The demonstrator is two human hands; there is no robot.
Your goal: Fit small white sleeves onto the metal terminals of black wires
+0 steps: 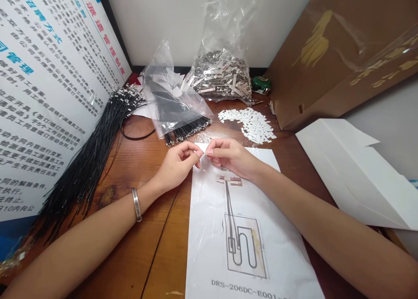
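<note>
My left hand and my right hand meet above the top edge of a printed drawing sheet. Both pinch a small white piece between thumb and fingertips. On the sheet below lies a black wire with metal strips placed over the drawing. A pile of small white pieces lies just beyond my right hand. A silver bracelet sits on my left wrist.
A long bundle of black wires lies at the left against a printed board. Two clear bags hold black wires and metal strips at the back. A brown cardboard box and white folded card stand on the right.
</note>
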